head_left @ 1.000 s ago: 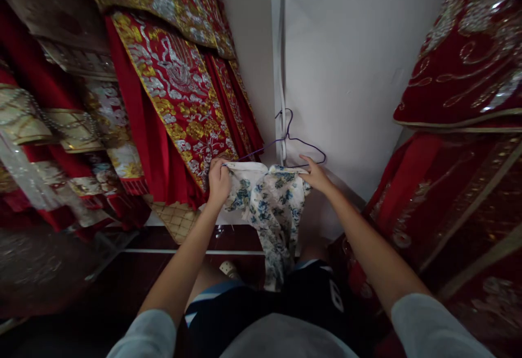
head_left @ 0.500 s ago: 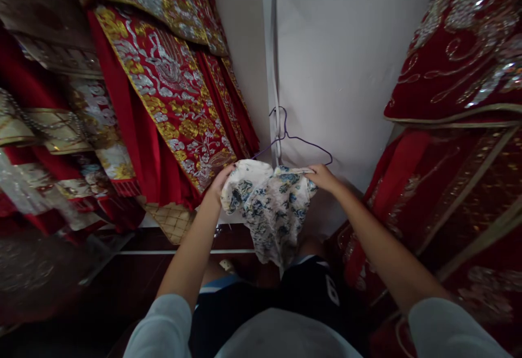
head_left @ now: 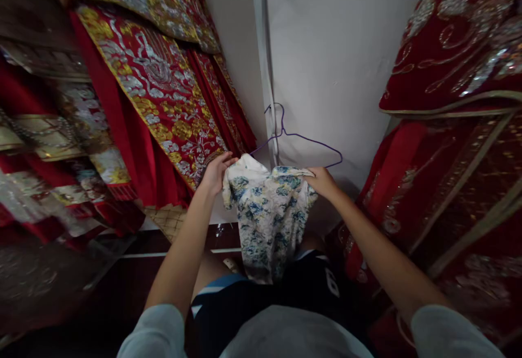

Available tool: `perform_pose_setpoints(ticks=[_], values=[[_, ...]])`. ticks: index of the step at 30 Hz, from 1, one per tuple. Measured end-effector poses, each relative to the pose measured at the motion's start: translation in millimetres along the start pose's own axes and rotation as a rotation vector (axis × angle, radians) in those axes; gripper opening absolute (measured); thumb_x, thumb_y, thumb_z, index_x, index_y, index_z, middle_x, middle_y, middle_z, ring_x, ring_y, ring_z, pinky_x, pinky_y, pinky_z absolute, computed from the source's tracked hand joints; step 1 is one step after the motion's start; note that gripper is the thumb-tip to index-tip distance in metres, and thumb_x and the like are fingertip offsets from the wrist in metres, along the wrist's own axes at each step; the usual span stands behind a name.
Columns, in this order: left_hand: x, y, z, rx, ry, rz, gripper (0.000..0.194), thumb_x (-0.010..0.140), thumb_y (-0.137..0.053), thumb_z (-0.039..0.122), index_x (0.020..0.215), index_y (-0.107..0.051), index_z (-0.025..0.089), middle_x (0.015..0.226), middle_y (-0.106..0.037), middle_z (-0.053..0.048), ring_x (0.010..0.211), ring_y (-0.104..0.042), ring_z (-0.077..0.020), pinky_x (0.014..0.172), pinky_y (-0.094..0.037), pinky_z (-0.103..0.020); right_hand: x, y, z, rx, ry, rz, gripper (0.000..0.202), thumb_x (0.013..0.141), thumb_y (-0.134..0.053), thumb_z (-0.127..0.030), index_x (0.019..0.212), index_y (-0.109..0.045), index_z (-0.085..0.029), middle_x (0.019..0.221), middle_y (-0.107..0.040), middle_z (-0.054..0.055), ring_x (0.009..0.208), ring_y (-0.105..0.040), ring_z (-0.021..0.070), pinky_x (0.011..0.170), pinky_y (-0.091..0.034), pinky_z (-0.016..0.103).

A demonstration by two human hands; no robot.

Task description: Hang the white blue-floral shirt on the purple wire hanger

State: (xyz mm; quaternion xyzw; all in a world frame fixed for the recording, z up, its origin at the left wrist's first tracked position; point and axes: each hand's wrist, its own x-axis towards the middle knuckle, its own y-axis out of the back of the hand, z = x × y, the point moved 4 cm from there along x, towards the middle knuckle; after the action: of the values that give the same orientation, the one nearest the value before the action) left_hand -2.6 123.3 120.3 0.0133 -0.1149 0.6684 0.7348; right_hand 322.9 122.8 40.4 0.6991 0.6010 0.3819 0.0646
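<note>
Head view: we have the shirt (head_left: 271, 211) spread between both hands, near side of the hanger (head_left: 283, 129). Right hand (head_left: 323, 182) pinches its right shoulder; left hand (head_left: 215, 175) touches the left, grip can't tell. Loose fingers could drop that side; bumping the hanger could unseat it; red robe (head_left: 163, 102), just left, might snag.

It looks like a costume shop or wardrobe room: embroidered red costumes (head_left: 159, 88) hang left of the purple hanger (head_left: 312, 140), sequined red garments (head_left: 438, 69) right of it.
</note>
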Motion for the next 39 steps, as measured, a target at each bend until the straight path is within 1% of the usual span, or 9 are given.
perform_pose_setpoints(ticks=[4,11,15,18,24,27,32,36,39], values=[[-11.2,-7.8,33.6,0.540,-0.275,0.002,0.034,0.078,-0.065,0.035,0.106,-0.059,0.018,0.096,-0.070,-0.006,0.087,-0.066,-0.0208,0.079,-0.050,-0.031,-7.4,-6.2,-16.1,-0.037,0.009,-0.049,0.023,0.074,-0.051,-0.031,0.073,-0.068,-0.015,0.060,-0.055,-0.001,0.059,-0.047,0.0133,0.055,-0.028,0.023],[-8.8,-83.5,44.9,1.518,-0.540,0.210,0.029,0.096,-0.046,0.037,0.109,-0.064,0.019,0.105,-0.071,-0.012,0.099,-0.066,-0.0308,0.081,-0.044,-0.037,-19.9,-30.9,-55.5,-0.136,-0.014,-0.096,0.025,0.078,-0.049,-0.024,0.059,-0.060,-0.015,0.054,-0.050,-0.001,0.056,-0.046,0.0120,0.052,-0.022,0.023],[1.4,-86.2,49.2,1.557,-0.596,0.254,0.034,0.100,-0.037,0.042,0.107,-0.066,0.025,0.100,-0.073,-0.009,0.093,-0.067,-0.0283,0.073,-0.041,-0.034,-24.7,-37.3,-70.7,-0.115,0.049,-0.136,0.024,0.079,-0.049,-0.021,0.062,-0.065,-0.014,0.058,-0.057,0.001,0.059,-0.050,0.0133,0.053,-0.026,0.023],[5.3,-74.5,50.6,1.547,-0.687,0.236,0.033,0.100,-0.037,0.040,0.107,-0.066,0.026,0.101,-0.072,-0.007,0.094,-0.066,-0.0260,0.070,-0.039,-0.032,-31.5,-26.7,-76.0,-0.080,0.099,-0.093,0.029,0.078,-0.051,-0.021,0.095,-0.074,-0.016,0.070,-0.066,0.002,0.063,-0.054,0.0154,0.057,-0.033,0.023],[10.0,-70.5,52.5,1.522,-0.794,0.133,0.029,0.097,-0.042,0.034,0.095,-0.068,0.021,0.093,-0.070,-0.007,0.086,-0.064,-0.0238,0.066,-0.037,-0.031,-46.2,34.8,-49.8,-0.179,-0.070,0.360,0.083,0.072,-0.062,-0.031,0.150,-0.037,-0.019,0.066,-0.062,-0.002,0.056,-0.050,0.0164,0.060,-0.038,0.026],[13.1,-74.5,54.0,1.494,-0.815,0.055,0.028,0.095,-0.043,0.031,0.089,-0.068,0.018,0.088,-0.070,-0.009,0.083,-0.063,-0.0237,0.067,-0.038,-0.032,-41.9,66.5,-25.7,-0.205,-0.083,0.456,0.069,0.073,-0.062,-0.035,0.140,-0.053,-0.018,0.072,-0.065,0.002,0.061,-0.052,0.0182,0.062,-0.039,0.029],[19.7,-69.6,54.6,1.431,-0.788,0.059,0.026,0.091,-0.045,0.030,0.084,-0.067,0.018,0.085,-0.070,-0.009,0.080,-0.062,-0.0233,0.067,-0.039,-0.032,-23.3,97.3,7.6,0.114,-0.047,0.349,0.026,0.072,-0.063,-0.040,0.076,-0.072,-0.016,0.062,-0.062,0.002,0.058,-0.052,0.0161,0.057,-0.038,0.027],[23.2,-62.3,47.8,1.300,-0.770,0.073,0.030,0.093,-0.042,0.033,0.084,-0.066,0.017,0.086,-0.068,-0.008,0.082,-0.060,-0.0222,0.071,-0.041,-0.031,-14.4,88.4,12.7,0.713,-0.122,0.266,0.027,0.061,-0.073,-0.040,0.077,-0.070,-0.019,0.068,-0.069,0.000,0.065,-0.063,0.0192,0.063,-0.048,0.029],[24.8,-58.4,36.7,1.160,-0.723,-0.010,0.033,0.095,-0.038,0.037,0.087,-0.064,0.017,0.080,-0.065,-0.005,0.076,-0.058,-0.0190,0.070,-0.041,-0.029,-4.8,62.6,4.0,0.910,-0.155,0.182,0.028,0.072,-0.068,-0.048,0.075,-0.070,-0.020,0.072,-0.071,0.003,0.075,-0.069,0.0240,0.071,-0.054,0.036]])
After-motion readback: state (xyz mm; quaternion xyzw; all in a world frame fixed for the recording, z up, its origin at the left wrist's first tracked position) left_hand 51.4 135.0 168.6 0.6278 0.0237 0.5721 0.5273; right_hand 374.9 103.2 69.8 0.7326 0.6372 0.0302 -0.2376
